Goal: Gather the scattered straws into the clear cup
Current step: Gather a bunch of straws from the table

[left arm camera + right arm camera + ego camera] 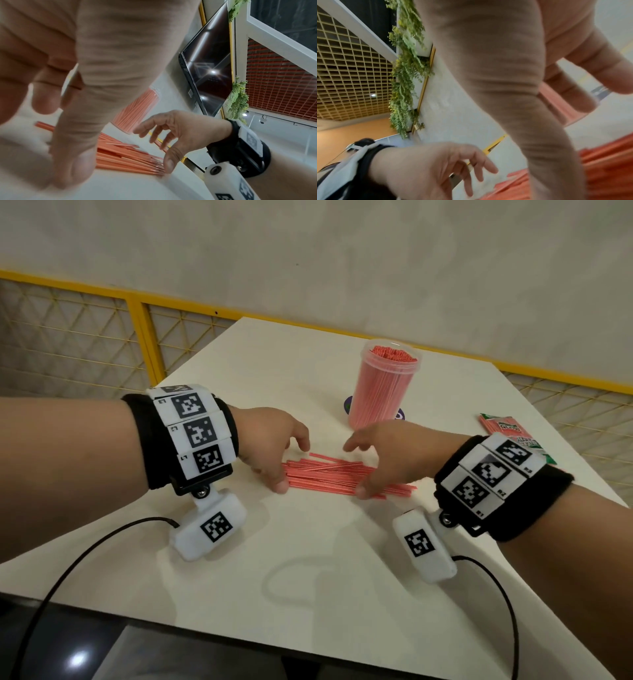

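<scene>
Red straws [329,475] lay between my hands, long axis running hand to hand. Left hand [270,445] and right hand [387,455] cupped the bundle's ends, fingers relaxed, gripping nothing; the clear cup [385,385] stood beyond, nearer my right.

Both forearms are bare, each with a black wristband [154,440] wrapped in white blocks printed with black square tags. A white camera pod [209,525] hangs off each on a screwed bracket, black cable [85,553] trailing.

Both hands [274,446] [387,453] low, fingers spread
</scene>
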`<action>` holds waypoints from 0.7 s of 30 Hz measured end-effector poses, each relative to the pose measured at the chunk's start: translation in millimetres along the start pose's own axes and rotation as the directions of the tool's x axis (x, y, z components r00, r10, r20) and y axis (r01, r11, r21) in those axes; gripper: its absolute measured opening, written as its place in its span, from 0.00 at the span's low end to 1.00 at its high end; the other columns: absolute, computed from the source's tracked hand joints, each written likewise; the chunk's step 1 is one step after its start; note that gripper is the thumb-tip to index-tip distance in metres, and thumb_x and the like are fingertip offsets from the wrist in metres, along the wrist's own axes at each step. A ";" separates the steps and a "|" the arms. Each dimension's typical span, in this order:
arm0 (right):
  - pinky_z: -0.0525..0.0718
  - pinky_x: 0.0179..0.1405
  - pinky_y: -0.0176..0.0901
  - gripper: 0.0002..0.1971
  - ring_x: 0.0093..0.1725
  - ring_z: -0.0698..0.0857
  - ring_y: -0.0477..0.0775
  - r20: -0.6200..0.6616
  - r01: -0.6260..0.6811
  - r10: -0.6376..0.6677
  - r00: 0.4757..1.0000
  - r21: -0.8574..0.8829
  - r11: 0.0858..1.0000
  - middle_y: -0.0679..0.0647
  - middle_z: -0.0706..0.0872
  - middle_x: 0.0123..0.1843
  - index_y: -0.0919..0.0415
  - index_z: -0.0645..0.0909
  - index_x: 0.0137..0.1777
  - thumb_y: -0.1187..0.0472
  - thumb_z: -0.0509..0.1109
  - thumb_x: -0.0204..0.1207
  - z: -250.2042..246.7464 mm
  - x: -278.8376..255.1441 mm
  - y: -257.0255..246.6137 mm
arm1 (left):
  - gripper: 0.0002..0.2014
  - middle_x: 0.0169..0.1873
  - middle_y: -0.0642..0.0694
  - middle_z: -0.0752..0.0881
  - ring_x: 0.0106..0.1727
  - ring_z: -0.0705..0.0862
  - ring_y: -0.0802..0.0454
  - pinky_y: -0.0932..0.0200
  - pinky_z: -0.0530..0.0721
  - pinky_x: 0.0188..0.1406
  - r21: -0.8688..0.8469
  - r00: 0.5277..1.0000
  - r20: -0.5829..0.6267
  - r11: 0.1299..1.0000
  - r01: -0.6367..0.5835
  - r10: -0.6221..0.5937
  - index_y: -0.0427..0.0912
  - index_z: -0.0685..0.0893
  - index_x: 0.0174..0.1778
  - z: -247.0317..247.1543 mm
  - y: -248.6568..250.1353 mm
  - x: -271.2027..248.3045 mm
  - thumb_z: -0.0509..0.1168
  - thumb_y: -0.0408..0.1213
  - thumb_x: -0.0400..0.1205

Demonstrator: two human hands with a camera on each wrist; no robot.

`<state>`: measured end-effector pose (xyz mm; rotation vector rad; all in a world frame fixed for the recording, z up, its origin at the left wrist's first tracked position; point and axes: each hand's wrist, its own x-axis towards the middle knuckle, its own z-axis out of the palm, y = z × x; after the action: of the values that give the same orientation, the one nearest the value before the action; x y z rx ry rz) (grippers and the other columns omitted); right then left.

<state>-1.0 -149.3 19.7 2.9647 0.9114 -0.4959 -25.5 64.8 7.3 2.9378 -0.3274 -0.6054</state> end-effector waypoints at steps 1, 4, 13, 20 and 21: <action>0.75 0.58 0.41 0.45 0.63 0.78 0.50 0.004 -0.049 0.049 0.999 -0.015 0.999 0.47 0.78 0.69 0.46 0.71 0.76 0.41 0.84 0.58 -1.7 -3.2 8.4 | 0.41 0.55 0.51 0.81 0.50 0.87 0.49 0.55 0.86 0.48 0.001 0.999 0.020 1.000 0.025 -0.025 0.56 0.72 0.73 0.6 -2.3 -0.9 0.83 0.47 0.65; 0.82 0.39 0.39 0.47 0.46 0.84 0.49 0.094 -0.231 0.235 0.967 -0.055 0.971 0.47 0.80 0.58 0.49 0.70 0.73 0.46 0.87 0.54 -0.2 -11.5 27.8 | 0.43 0.56 0.48 0.84 0.48 0.89 0.49 0.56 0.88 0.46 0.021 0.994 0.084 0.997 0.070 -0.071 0.56 0.69 0.73 4.4 -6.6 -2.3 0.83 0.49 0.64; 0.71 0.30 0.31 0.24 0.44 0.81 0.49 0.020 -0.177 0.179 0.984 -0.079 0.981 0.42 0.79 0.39 0.55 0.80 0.60 0.56 0.82 0.66 10.4 -5.1 25.5 | 0.35 0.52 0.49 0.82 0.54 0.82 0.48 0.51 0.82 0.58 -0.002 0.997 0.055 0.998 0.061 -0.061 0.50 0.74 0.68 0.7 7.1 6.5 0.82 0.43 0.67; 0.81 0.34 0.34 0.26 0.37 0.85 0.47 0.015 -0.179 0.179 0.984 0.004 0.984 0.45 0.79 0.46 0.54 0.76 0.67 0.65 0.78 0.69 7.4 -3.2 18.1 | 0.40 0.56 0.47 0.80 0.53 0.84 0.48 0.55 0.84 0.46 -0.056 0.993 0.086 0.995 0.079 -0.074 0.51 0.71 0.70 -2.1 10.5 6.3 0.84 0.42 0.65; 0.84 0.39 0.37 0.30 0.41 0.86 0.48 0.023 -0.189 0.188 0.982 0.019 0.982 0.47 0.80 0.51 0.53 0.73 0.71 0.66 0.77 0.70 5.7 -4.4 19.4 | 0.44 0.57 0.47 0.79 0.52 0.86 0.47 0.55 0.87 0.45 -0.089 0.991 0.104 0.991 0.097 -0.088 0.53 0.68 0.72 -2.5 9.3 4.6 0.85 0.43 0.63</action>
<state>4.5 -168.3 13.8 3.0161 0.6177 -0.5322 -22.1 54.9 9.3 2.8511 -0.1674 -0.7605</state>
